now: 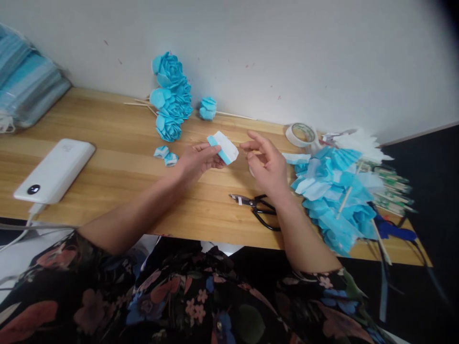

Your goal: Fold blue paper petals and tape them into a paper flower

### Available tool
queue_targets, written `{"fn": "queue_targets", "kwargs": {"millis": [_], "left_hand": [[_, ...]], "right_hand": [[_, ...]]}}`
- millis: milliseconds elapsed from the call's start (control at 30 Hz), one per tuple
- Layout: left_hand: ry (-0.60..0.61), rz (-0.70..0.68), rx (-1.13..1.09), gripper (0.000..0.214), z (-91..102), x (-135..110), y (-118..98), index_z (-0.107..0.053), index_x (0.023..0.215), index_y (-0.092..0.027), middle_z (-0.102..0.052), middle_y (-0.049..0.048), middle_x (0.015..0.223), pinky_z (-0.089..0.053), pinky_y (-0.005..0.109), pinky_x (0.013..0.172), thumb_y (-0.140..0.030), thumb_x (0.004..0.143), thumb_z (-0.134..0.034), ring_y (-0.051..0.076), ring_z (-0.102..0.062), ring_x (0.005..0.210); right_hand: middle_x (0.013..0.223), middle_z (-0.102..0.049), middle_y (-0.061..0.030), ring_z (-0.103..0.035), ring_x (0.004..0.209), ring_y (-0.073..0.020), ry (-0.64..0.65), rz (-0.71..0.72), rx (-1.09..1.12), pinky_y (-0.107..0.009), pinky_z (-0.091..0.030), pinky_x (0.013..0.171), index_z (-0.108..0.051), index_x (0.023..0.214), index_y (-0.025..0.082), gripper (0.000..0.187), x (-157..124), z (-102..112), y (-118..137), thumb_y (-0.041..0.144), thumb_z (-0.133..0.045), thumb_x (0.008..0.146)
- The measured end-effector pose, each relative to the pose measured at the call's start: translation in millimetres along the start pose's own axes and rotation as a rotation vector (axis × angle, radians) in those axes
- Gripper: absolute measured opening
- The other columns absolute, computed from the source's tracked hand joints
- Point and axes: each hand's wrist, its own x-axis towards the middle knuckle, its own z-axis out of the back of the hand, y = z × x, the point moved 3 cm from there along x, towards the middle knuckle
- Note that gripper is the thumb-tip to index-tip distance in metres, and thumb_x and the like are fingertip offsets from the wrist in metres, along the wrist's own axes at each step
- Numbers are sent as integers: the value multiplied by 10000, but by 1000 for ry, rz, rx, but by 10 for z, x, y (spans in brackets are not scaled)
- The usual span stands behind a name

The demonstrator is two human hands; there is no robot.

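Observation:
My left hand (pixel 202 160) pinches a folded piece of blue and white non-woven fabric (pixel 224 148) between thumb and fingers. Just to its right, my right hand (pixel 267 165) is raised with fingers loosely curled and apart, not touching the fabric. A small pale thing shows beside that palm, too blurred to name. Black-handled scissors (pixel 253 203) lie below the right hand, partly behind the forearm, with a white scrap on the blades. Small folded blue and white pieces (pixel 167 155) rest left of my left hand.
Several blue fabric flowers (pixel 170 98) on sticks lie by the wall, beside a smaller blue bud (pixel 208 108). At right are a tape roll (pixel 299 135), a heap of blue fabric petals (pixel 333 191) and a dark-blue tool (pixel 396 231). A power bank (pixel 55 169) and packed masks (pixel 30 81) are left.

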Motion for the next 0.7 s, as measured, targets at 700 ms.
{"fn": "queue_targets", "kwargs": {"millis": [700], "left_hand": [[-26,207,129,247,-182,-96,-148,-652,786,-145,-674,18,525,-307,172,388,-272,985,-724,69,-530,379]], "right_hand": [[1458,-730,-25,-642,1363,-305,83,417,-294,-530,-593,1058,-827,1089,363,197,13,-66,33,243,-693,1008]]}}
